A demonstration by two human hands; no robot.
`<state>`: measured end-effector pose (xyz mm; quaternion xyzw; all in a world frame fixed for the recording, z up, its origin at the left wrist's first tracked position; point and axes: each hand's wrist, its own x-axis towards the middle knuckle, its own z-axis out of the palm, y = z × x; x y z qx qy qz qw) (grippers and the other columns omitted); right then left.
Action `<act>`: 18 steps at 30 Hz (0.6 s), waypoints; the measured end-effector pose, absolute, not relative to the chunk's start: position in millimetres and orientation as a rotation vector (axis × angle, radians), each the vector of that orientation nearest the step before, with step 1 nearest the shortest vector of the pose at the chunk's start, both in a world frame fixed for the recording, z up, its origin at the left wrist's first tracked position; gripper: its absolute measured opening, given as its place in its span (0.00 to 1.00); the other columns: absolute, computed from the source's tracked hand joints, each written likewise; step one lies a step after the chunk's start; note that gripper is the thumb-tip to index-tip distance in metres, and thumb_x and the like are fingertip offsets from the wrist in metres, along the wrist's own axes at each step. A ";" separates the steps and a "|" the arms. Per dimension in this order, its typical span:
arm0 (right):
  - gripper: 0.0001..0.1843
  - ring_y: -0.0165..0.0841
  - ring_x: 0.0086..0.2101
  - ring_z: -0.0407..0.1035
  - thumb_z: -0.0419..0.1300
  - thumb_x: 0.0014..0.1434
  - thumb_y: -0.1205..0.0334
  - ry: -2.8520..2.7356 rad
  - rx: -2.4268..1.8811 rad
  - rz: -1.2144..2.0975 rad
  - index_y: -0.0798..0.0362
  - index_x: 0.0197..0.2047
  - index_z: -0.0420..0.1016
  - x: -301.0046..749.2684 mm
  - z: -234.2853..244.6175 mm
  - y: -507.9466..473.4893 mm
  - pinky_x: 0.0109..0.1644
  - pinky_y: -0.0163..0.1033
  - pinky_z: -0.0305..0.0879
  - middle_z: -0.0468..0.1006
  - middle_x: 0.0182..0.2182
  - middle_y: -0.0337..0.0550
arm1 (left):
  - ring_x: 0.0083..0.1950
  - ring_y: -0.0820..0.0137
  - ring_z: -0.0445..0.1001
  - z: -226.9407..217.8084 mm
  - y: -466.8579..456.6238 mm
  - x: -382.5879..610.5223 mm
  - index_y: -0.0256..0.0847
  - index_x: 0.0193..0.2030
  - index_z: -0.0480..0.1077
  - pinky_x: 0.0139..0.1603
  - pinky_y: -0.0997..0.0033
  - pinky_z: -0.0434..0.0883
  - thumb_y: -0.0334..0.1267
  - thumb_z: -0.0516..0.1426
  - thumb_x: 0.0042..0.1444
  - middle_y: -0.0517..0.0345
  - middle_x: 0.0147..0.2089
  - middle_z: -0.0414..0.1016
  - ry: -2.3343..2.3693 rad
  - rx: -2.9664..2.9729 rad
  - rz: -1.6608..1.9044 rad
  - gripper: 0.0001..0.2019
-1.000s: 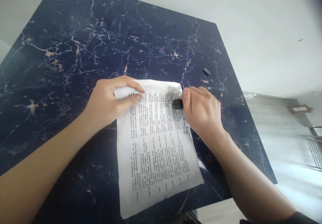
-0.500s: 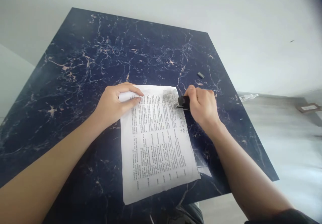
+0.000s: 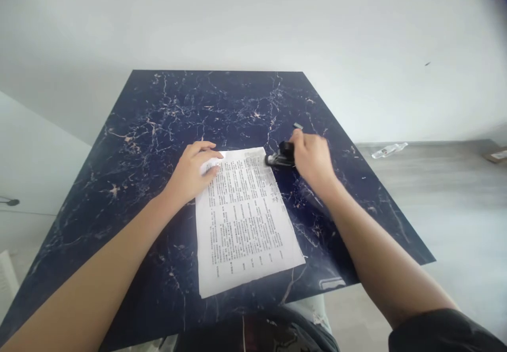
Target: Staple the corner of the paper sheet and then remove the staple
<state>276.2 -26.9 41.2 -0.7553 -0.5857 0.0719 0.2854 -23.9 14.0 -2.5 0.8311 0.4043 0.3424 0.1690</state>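
Observation:
A printed sheet of paper (image 3: 241, 220), perhaps more than one sheet, lies on the dark blue marbled table, text running sideways. My left hand (image 3: 195, 170) grips its upper left edge, the thumb and fingers bent over a slightly curled part. In my right hand (image 3: 312, 157) is a black stapler (image 3: 282, 157), held just off the upper right edge of the paper with its nose pointing left. My fist hides the stapler's rear end. Just beyond that hand lies a small grey strip (image 3: 298, 125) that looks like staples.
The marbled table (image 3: 214, 109) reaches back to a white wall. On the floor to the right lie a clear plastic wrapper (image 3: 389, 150) and a brown box (image 3: 499, 155). A dark cable (image 3: 11, 202) shows at the far left.
The stapler has come away from the paper's right edge, where its jaws were before. My left hand stays on the paper. The head view has tilted up.

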 end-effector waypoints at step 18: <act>0.18 0.38 0.37 0.72 0.67 0.62 0.49 -2.611 -1.192 0.602 0.49 0.50 0.73 176.9 56.6 -75.9 0.38 0.40 0.60 0.80 0.40 0.43 | 0.32 0.72 0.71 -23.1 71.6 -83.9 0.41 0.36 0.75 0.29 0.76 0.67 0.44 0.56 0.60 0.56 0.38 0.75 1.353 1.322 1.654 0.10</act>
